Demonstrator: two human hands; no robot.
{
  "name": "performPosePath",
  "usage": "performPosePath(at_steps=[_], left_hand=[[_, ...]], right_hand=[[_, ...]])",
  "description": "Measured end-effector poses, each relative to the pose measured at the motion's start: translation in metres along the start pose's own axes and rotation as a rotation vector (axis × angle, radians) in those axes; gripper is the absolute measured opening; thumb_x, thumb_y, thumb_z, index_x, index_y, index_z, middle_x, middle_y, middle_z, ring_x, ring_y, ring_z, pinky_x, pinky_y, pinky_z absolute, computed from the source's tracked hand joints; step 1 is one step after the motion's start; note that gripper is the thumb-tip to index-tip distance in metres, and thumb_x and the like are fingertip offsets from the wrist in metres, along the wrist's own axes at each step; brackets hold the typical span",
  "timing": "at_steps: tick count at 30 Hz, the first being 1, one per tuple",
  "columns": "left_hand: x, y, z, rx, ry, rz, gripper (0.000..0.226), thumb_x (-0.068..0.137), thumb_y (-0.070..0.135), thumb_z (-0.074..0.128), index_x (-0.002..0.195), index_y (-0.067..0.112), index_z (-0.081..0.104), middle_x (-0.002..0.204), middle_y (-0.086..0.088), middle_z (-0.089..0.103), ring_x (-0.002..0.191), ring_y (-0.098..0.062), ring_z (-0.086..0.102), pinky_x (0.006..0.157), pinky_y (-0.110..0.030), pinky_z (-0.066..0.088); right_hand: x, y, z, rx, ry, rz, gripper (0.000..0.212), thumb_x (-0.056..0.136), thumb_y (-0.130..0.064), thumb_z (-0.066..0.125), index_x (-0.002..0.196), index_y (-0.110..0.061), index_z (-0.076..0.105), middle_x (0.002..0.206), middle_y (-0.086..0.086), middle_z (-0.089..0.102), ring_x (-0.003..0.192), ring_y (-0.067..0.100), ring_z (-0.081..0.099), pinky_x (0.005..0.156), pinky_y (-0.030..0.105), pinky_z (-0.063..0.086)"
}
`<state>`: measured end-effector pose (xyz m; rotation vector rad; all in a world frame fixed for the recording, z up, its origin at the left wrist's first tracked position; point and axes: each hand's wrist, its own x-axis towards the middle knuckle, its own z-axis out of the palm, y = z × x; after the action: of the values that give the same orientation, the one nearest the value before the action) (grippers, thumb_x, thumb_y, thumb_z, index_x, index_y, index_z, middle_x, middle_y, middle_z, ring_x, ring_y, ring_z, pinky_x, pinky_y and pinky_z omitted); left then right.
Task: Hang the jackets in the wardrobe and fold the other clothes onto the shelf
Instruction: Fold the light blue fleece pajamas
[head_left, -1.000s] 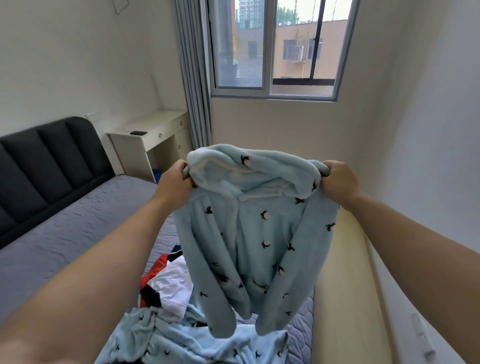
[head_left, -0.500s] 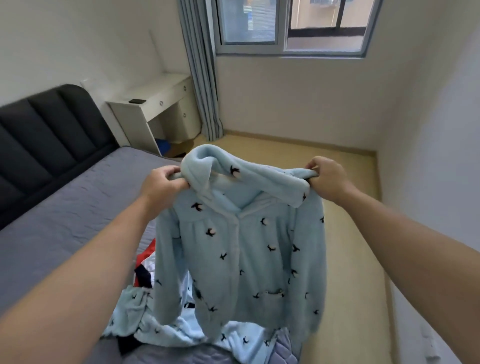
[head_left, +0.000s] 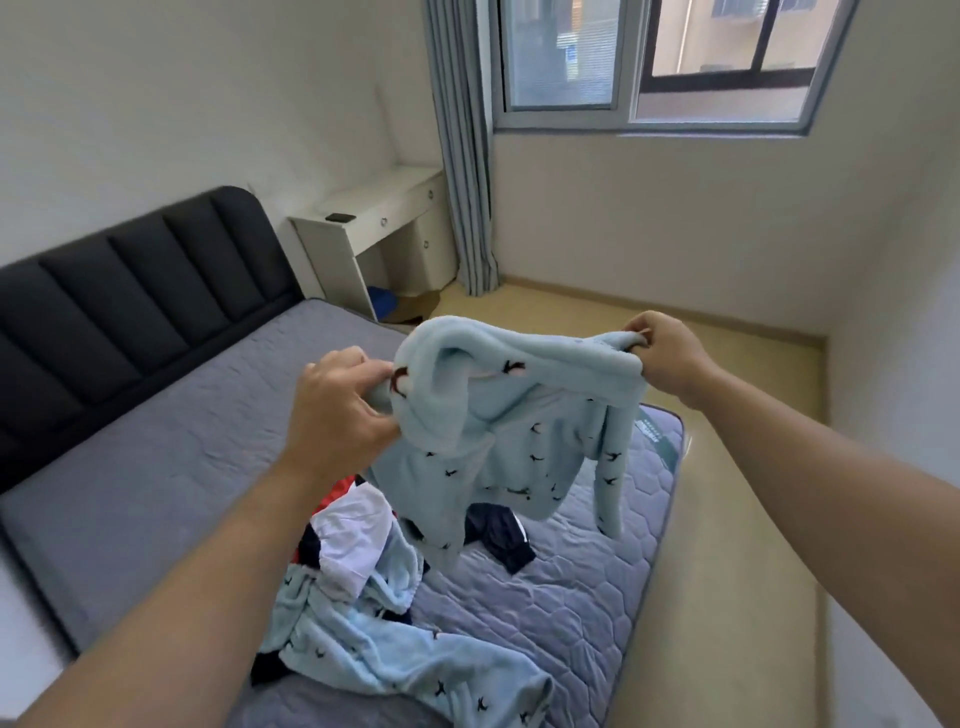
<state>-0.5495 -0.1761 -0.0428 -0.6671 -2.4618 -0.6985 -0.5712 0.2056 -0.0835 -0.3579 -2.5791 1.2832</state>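
I hold a light blue fleece pyjama top (head_left: 498, 447) with small dark bird prints in the air above the bed. My left hand (head_left: 337, 410) grips one shoulder of it and my right hand (head_left: 662, 358) pinches the other shoulder. The top hangs tilted, its body swinging out over the mattress with one sleeve dangling on the right. Under it on the grey mattress (head_left: 561, 582) lie matching blue pyjama trousers (head_left: 405, 654), a white, red and navy garment (head_left: 348, 540) and a dark garment (head_left: 498, 535).
A black padded headboard (head_left: 130, 291) stands at the left. A white desk (head_left: 374, 218) sits by the grey curtain (head_left: 462, 156) under the window. Wooden floor (head_left: 727, 519) runs along the bed's right side up to the white wall.
The view has dropped toward the bed. Both hands have lowered the top and swung it forward over the mattress, so it now hangs tilted instead of straight down.
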Motion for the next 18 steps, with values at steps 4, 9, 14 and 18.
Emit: performPosePath(at_steps=[4,9,14,18], left_hand=[[-0.012,0.015,-0.008,0.030,-0.059,-0.040,0.027,0.073,0.062,0.049,0.060,0.039,0.052,0.062,0.010,0.037,0.065,-0.018,0.038,0.068,-0.034,0.025],[-0.035,0.017,-0.017,0.447,-0.252,0.123,0.036,0.078,0.065,0.059,0.079,0.032,0.072,0.066,0.008,0.051,0.069,-0.021,0.047,0.071,-0.035,0.028],[-0.057,0.013,-0.028,0.206,-0.011,-0.359,0.023,0.092,0.038,0.068,0.084,0.018,0.074,0.080,-0.010,0.056,0.073,-0.031,0.054,0.060,-0.036,0.039],[-0.064,0.004,-0.036,0.199,-0.041,-0.463,0.035,0.094,0.044,0.062,0.074,0.015,0.066,0.080,-0.006,0.054,0.076,-0.032,0.056,0.059,-0.035,0.037]], right_hand=[[-0.022,-0.004,-0.004,-0.017,0.051,0.019,0.024,0.084,-0.005,0.052,0.101,-0.018,0.064,0.098,0.005,0.068,0.091,0.025,0.060,0.082,0.038,0.051],[-0.047,-0.013,-0.009,0.071,0.133,0.007,0.015,0.086,-0.010,0.053,0.094,-0.019,0.061,0.083,-0.003,0.062,0.077,0.018,0.055,0.068,0.030,0.044],[-0.057,-0.029,-0.013,0.162,0.117,-0.048,0.017,0.086,-0.021,0.064,0.071,-0.025,0.057,0.068,-0.010,0.056,0.061,0.008,0.048,0.056,0.025,0.038],[-0.047,-0.038,-0.003,0.173,0.023,-0.077,0.024,0.090,-0.020,0.060,0.068,-0.021,0.051,0.063,-0.007,0.049,0.060,0.012,0.041,0.053,0.027,0.034]])
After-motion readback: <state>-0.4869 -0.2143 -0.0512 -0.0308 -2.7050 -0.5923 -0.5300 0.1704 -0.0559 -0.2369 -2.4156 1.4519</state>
